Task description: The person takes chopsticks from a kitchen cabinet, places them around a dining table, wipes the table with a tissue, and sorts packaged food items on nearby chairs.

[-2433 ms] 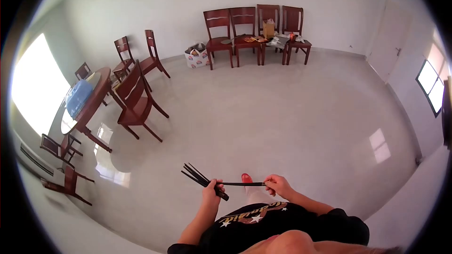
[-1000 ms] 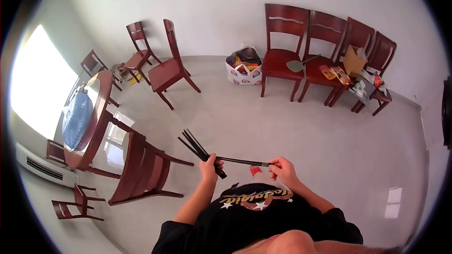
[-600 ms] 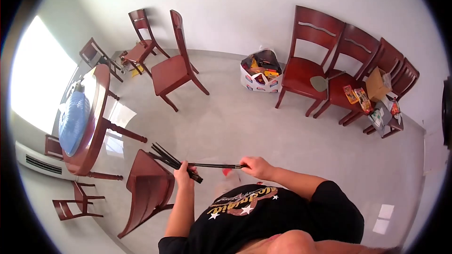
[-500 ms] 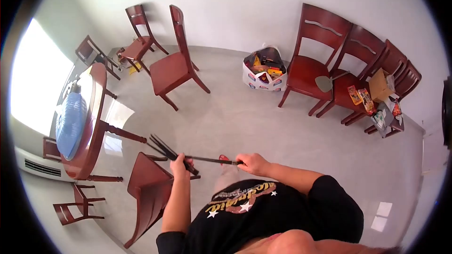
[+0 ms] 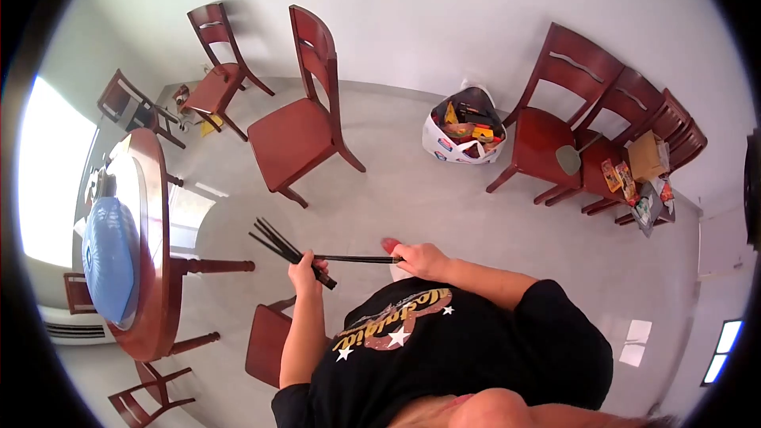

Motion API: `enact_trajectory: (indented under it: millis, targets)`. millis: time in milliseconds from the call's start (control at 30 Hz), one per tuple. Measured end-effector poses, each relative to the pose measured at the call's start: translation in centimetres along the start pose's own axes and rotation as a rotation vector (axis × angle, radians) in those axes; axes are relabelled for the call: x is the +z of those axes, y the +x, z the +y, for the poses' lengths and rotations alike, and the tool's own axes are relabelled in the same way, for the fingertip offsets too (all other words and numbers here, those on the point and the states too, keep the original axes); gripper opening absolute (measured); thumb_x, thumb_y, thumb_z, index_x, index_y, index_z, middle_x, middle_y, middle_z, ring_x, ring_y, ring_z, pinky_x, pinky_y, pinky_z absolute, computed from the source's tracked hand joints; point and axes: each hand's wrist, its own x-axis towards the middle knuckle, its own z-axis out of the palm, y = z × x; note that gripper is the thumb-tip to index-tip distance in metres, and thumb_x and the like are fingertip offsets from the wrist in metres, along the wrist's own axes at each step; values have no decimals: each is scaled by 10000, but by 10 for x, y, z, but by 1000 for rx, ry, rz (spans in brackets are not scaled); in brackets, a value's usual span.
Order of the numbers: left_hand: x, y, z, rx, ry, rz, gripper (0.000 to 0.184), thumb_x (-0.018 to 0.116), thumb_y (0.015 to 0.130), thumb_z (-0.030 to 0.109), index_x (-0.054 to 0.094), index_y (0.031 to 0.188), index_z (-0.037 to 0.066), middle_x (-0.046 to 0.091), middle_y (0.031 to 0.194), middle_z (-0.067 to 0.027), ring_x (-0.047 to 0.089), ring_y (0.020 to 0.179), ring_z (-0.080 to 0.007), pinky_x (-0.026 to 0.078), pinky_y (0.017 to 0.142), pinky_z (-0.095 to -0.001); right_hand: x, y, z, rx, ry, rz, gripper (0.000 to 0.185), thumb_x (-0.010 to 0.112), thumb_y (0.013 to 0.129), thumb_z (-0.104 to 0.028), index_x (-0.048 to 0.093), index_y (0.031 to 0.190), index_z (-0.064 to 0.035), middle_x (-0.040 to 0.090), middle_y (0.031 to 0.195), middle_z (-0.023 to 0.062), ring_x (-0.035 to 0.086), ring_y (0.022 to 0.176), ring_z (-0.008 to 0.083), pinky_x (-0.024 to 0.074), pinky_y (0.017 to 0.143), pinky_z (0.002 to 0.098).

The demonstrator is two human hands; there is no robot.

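My left hand (image 5: pixel 304 271) is closed around a bundle of thin black chopsticks (image 5: pixel 275 241), whose tips fan out up and to the left. Its thick ends stick out below the fist. Pinched at one end in my right hand (image 5: pixel 424 260) are more black chopsticks (image 5: pixel 357 258), lying almost level, their other end reaching my left hand. They look like two side by side, though I cannot count them surely. Both hands are in front of my black T-shirt, above the floor.
On the left stands a round wooden table (image 5: pixel 162 301) with a blue domed cover (image 5: pixel 109 257). A red-brown chair (image 5: pixel 293 143) is ahead, another (image 5: pixel 269 341) near my left arm. A full white bag (image 5: pixel 460 139) sits by chairs holding a fly swatter (image 5: pixel 567 160), packets and a cardboard box (image 5: pixel 648 157).
My view has shifted as my body moves across the floor. The chopsticks in my right hand now lie more level; both hands keep their hold.
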Motion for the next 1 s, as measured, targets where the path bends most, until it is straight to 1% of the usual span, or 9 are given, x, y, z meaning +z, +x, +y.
enact_trajectory:
  millis: [200, 333, 400, 467, 533, 600, 767, 800, 1000]
  targets:
    - [-41, 88, 32, -58, -29, 240, 116, 527, 794, 89, 452, 819, 5, 514, 594, -107, 525, 458, -203, 421, 388, -314, 33, 155, 15, -162, -4, -146, 121, 551, 724, -164, 512, 801, -79, 575, 724, 151, 560, 707, 353, 432, 609, 451]
    - [-77, 121, 73, -104, -97, 354, 116, 516, 804, 97, 468, 778, -4, 518, 568, -112, 505, 438, -201, 416, 387, -315, 44, 260, -13, -240, -112, -367, 132, 531, 678, -123, 546, 792, -58, 584, 798, 165, 568, 753, 350, 455, 633, 446]
    - [-99, 148, 89, -50, -174, 428, 137, 518, 800, 106, 468, 722, 6, 517, 545, -113, 503, 420, -192, 408, 373, -303, 56, 313, -30, -323, -176, -475, 124, 515, 678, -122, 550, 764, -39, 587, 768, 166, 575, 746, 351, 461, 623, 445]
    - [-118, 173, 107, -65, -191, 450, 140, 538, 792, 116, 476, 715, 18, 522, 555, -107, 497, 396, -185, 401, 359, -293, 70, 363, -40, -543, -149, -580, 118, 515, 680, -125, 559, 744, -36, 592, 733, 161, 582, 730, 352, 466, 612, 447]
    - [-105, 170, 146, -77, -199, 566, 123, 559, 781, 112, 487, 731, 26, 525, 567, -92, 494, 378, -182, 399, 351, -285, 91, 406, -53, -516, -165, -725, 154, 566, 674, -139, 573, 781, -28, 586, 777, 185, 577, 770, 357, 465, 643, 460]
    - [-129, 190, 150, 61, -336, 614, 106, 554, 786, 107, 492, 757, 26, 527, 573, -82, 517, 406, -185, 414, 369, -289, 114, 445, -73, -590, -282, -860, 201, 588, 699, -182, 538, 830, -38, 560, 805, 175, 543, 808, 364, 442, 678, 455]
    - [-212, 238, 198, 73, -415, 693, 101, 546, 802, 110, 490, 822, 28, 522, 588, -77, 545, 456, -188, 438, 398, -299, 173, 535, -149, -586, -217, -917, 200, 598, 708, -203, 557, 837, -56, 589, 794, 170, 565, 787, 354, 454, 667, 441]
    - [-182, 242, 189, 90, -462, 677, 100, 546, 802, 108, 491, 826, 27, 527, 595, -79, 546, 456, -186, 440, 398, -297, 148, 539, -132, -615, -231, -896, 200, 597, 708, -200, 558, 841, -56, 589, 793, 171, 566, 782, 354, 454, 668, 441]
    - [-257, 311, 277, 145, -448, 585, 115, 563, 805, 136, 491, 813, 47, 531, 610, -82, 537, 461, -177, 444, 394, -299, 193, 632, -214, -638, -279, -870, 186, 564, 711, -199, 565, 836, -62, 586, 791, 161, 565, 803, 334, 452, 686, 426]
